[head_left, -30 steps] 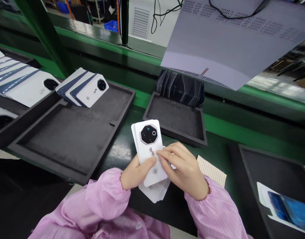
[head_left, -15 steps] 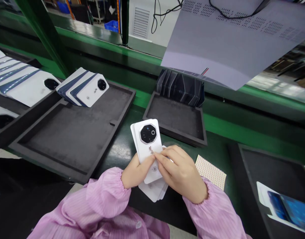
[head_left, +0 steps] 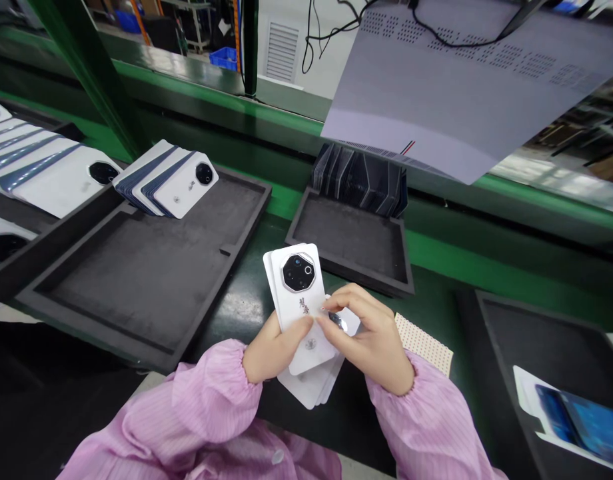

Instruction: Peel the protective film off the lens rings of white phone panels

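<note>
My left hand (head_left: 276, 343) grips a white phone back cover (head_left: 306, 350) by its lower left side, thumb on top. The cover has a black octagonal camera patch and small printed characters; another white edge shows behind it. My right hand (head_left: 369, 337) hovers at its right edge, thumb and forefinger nearly pinched together, with a tiny reddish speck at the forefinger tip that I cannot make out. Several more white covers (head_left: 306, 390) lie fanned underneath on the dark table. Right of them is a cream sheet (head_left: 429, 343) of small red dots, partly behind my right sleeve.
A large black tray (head_left: 136, 280) at left bears stacked white covers (head_left: 179, 190). Farther left stand more white covers (head_left: 56, 173). Dark panels (head_left: 359, 177) stand in a smaller black tray (head_left: 351, 230). A grey panel (head_left: 426, 100) overhangs the back. Another tray (head_left: 541, 327) is at right.
My right hand has lifted slightly and drawn back to the right from the cover's face, uncovering its printed characters. The left hand keeps its grip in nearly the same place.
</note>
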The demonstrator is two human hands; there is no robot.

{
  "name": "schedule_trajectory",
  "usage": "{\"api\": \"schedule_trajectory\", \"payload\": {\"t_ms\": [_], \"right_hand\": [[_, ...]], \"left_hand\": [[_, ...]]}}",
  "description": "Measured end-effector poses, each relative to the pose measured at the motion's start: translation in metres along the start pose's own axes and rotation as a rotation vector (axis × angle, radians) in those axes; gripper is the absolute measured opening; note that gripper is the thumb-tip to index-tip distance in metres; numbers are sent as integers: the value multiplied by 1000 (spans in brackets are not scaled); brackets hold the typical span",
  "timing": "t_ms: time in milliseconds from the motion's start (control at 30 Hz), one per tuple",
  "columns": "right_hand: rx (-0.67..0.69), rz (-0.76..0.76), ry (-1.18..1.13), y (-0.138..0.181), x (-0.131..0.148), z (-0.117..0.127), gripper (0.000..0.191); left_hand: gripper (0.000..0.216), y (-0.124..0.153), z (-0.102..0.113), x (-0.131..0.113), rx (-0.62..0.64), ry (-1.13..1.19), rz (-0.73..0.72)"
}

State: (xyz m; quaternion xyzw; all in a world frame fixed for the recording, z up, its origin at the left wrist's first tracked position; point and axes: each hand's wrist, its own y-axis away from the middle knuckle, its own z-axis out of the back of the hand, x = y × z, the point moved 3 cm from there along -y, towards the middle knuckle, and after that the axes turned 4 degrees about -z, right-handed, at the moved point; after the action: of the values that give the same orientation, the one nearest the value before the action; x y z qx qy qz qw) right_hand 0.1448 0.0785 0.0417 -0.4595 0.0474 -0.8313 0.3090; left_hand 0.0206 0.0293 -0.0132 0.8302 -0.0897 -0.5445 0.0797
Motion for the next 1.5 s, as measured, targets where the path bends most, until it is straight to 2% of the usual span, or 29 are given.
{"api": "schedule_trajectory", "payload": {"t_ms": [100, 367, 533, 733, 900, 1033, 1167, 1300, 1500], "right_hand": [[-37, -3, 28, 0, 0, 0, 13], [-71, 107, 26, 1, 6, 4, 9], [-79, 177, 21, 2, 10, 5, 13], [-128, 179, 21, 5, 10, 6, 11], [-152, 161, 11, 14, 6, 6, 19], [-298, 117, -6, 26, 2, 4, 23], [-451, 189, -8, 39, 4, -1, 18], [-480, 251, 19, 48, 8, -9, 21], [-531, 350, 142, 57, 10, -9, 24]], "left_hand": [[31, 0, 0, 1, 13, -10, 9], [33, 0, 0, -2, -37, 0, 26], [34, 0, 1, -2, -56, 30, 24], [35, 1, 1, -2, -56, 40, 5], [34, 3, -1, -7, -51, 60, 24], [39, 4, -5, -10, 34, 142, 4], [41, 4, -5, -7, 80, 168, -5], [40, 3, -2, -3, 85, 143, -60], [40, 9, -5, -4, 180, 24, -114]]}}
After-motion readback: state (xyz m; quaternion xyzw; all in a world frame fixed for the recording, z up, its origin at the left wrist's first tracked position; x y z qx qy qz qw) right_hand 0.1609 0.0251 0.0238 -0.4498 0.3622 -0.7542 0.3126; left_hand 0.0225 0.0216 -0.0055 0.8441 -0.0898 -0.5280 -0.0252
